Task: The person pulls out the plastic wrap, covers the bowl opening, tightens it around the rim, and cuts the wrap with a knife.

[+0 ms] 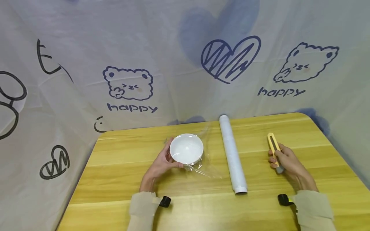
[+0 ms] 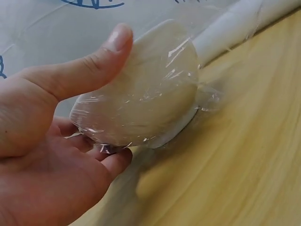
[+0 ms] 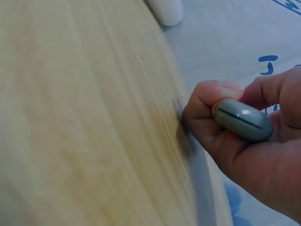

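A white bowl [image 1: 186, 149] stands left of the table's middle, with clear plastic wrap [image 1: 199, 166] over it and spreading past its right side. My left hand [image 1: 160, 164] holds the bowl from the left, thumb at the near side and fingers round the far side. Wrinkled film covers the bowl [image 2: 146, 89] in the left wrist view, and the thumb lies against it. On the right, my right hand [image 1: 290, 160] grips a yellow box cutter [image 1: 272, 141], its front pointing away from me. Only the cutter's grey end [image 3: 244, 121] shows in the right wrist view.
Between the two hands lies a long roll of plastic wrap [image 1: 232, 154], running from the far edge toward me. The wooden table [image 1: 202, 205] ends at a cloth backdrop [image 1: 173, 57] printed with bears and hearts.
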Demonstrator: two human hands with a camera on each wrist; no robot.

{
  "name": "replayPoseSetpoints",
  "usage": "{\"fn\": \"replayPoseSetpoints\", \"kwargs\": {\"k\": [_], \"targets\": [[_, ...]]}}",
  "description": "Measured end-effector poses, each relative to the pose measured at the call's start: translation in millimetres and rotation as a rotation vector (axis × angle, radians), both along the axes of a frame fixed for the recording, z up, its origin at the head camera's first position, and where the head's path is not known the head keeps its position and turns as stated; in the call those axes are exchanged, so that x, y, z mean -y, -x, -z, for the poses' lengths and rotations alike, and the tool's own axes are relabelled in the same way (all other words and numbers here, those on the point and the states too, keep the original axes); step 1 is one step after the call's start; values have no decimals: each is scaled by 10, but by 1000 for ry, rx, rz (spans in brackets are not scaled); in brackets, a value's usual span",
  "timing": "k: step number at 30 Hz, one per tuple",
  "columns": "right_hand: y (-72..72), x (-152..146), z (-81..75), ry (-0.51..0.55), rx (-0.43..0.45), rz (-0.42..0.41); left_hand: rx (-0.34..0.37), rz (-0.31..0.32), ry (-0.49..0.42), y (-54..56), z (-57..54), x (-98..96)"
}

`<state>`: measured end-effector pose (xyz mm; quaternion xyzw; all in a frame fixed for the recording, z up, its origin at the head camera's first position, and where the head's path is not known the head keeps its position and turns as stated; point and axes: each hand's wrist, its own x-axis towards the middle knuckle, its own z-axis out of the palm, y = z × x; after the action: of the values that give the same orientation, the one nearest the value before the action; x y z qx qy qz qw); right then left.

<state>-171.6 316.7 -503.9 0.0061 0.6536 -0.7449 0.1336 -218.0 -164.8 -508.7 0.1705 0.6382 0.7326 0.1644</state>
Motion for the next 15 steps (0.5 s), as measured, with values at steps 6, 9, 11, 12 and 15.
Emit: {"fn": "replayPoseSetpoints", "kwargs": {"k": [6,9,11,12,15], "targets": [[-1,-6,-4,8,3,10,46,-35,-43,-4,15,-29],[6,-13,-26,-3,12,17,41,-46,-61,-12,30,-31],[7,-24,-33,-17,15,20,38,-48,-73,-11,44,-32],[7,-32,-37,-37,12,21,35,-49,-79,-8,53,-31],[18,-58,-59,-117,-8,40,33,-60,-97,-8,66,-33]]}}
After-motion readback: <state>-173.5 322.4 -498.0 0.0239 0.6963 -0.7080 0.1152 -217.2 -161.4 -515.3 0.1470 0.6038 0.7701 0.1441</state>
